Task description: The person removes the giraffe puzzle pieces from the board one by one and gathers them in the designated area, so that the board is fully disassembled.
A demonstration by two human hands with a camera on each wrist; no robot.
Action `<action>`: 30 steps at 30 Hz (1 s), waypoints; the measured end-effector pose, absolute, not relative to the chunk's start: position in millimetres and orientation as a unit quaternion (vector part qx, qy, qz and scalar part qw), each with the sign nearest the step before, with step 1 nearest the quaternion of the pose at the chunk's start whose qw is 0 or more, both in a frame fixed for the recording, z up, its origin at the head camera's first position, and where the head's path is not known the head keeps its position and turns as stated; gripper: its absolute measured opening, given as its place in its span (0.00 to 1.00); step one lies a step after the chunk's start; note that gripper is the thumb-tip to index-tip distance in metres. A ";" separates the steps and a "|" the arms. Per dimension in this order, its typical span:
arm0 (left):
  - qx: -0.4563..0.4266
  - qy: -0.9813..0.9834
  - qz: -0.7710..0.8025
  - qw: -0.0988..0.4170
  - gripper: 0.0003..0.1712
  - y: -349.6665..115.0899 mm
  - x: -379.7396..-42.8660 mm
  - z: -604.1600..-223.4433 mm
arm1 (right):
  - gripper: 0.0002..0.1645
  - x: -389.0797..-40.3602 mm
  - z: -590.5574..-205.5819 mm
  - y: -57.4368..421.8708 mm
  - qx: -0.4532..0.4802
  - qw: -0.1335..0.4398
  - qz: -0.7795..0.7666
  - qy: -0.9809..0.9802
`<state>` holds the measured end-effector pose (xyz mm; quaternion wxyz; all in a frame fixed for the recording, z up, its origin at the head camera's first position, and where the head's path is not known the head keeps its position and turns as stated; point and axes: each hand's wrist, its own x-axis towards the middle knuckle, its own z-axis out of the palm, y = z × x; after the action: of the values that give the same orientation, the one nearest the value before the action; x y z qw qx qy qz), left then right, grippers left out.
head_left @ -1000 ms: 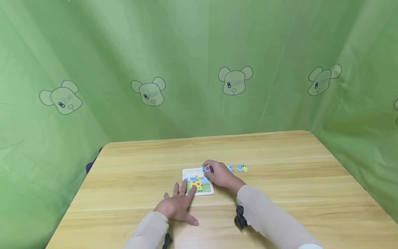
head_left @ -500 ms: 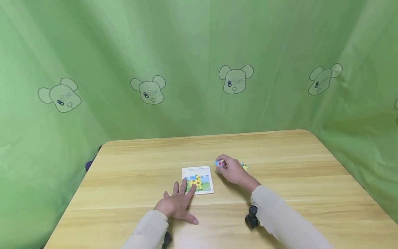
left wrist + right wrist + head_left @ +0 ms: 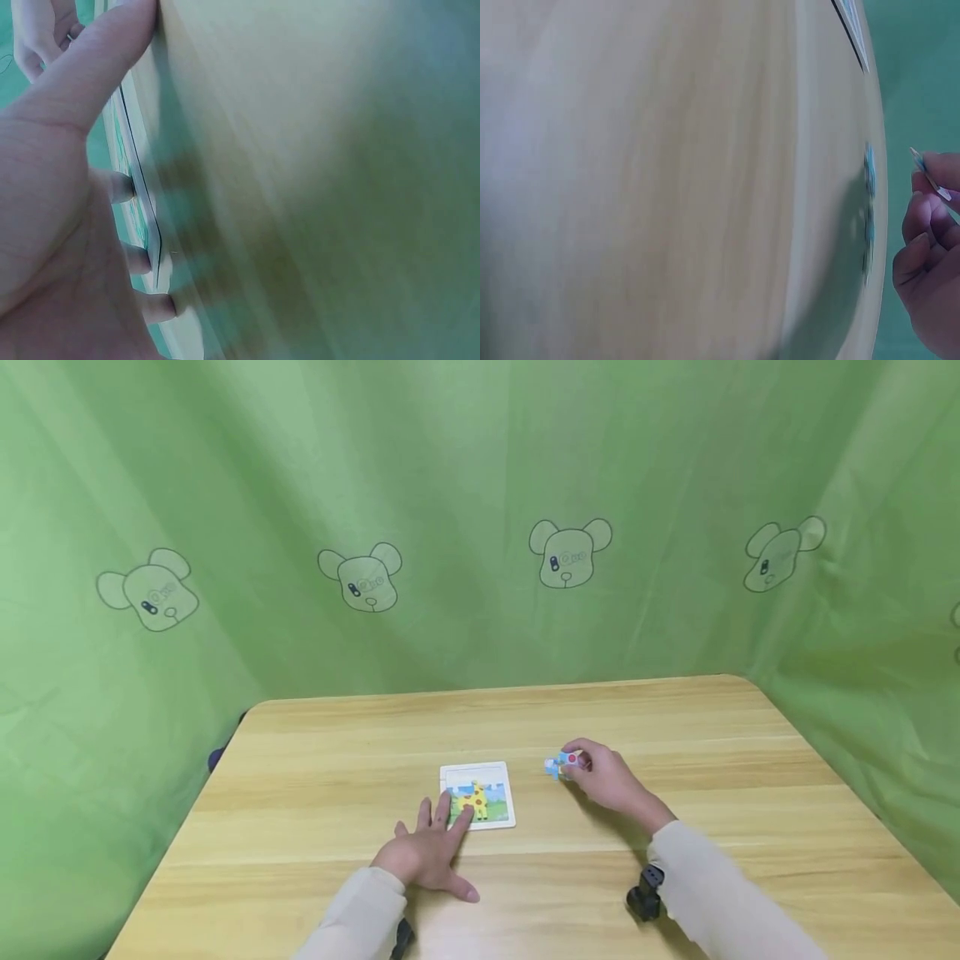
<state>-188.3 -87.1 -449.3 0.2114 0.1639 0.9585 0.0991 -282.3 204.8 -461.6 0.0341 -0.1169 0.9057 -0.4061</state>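
Observation:
A square puzzle board [image 3: 512,814] with a white rim lies mid-table, its lower part filled by a giraffe picture and its upper strip pale and bare. My left hand [image 3: 429,857] rests with spread, straight fingers over the board's lower left corner. To the right of the board, my right hand [image 3: 611,781] pinches a puzzle piece [image 3: 572,758], blue with a red dot, between thumb and fingers. In the right wrist view this puzzle piece [image 3: 928,174] is raised above the table. Loose blue puzzle pieces [image 3: 552,768] lie under and beside that hand, partly hidden by it.
The wooden table [image 3: 337,752] reaches back to a green curtain [image 3: 465,635] printed with bear heads. Black wrist cameras [image 3: 645,893] sit under both sleeves. Something dark [image 3: 216,758] shows beyond the table's left edge.
My right hand has moved right, away from the board's upper right corner to the loose pieces, still pinching the red-dotted puzzle piece. My left hand has stayed in place on the board.

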 end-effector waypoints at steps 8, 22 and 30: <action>0.162 0.959 0.098 0.213 0.68 -88.7 -187.0 -450.1 | 0.22 -281.3 -458.7 232.4 -0.110 0.021 -0.405 0.907; 0.159 0.958 0.096 0.218 0.68 -88.1 -188.4 -449.9 | 0.21 -281.6 -472.3 272.5 -0.078 0.007 -0.339 0.937; 0.161 0.957 0.099 0.218 0.68 -88.7 -189.4 -446.9 | 0.19 -292.1 -474.4 282.9 -0.068 0.016 -0.313 0.947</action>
<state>-189.4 -88.7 -446.9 0.2185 0.1611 0.9574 0.0987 -292.1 282.9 -474.4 0.0158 -0.0679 0.9472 -0.3129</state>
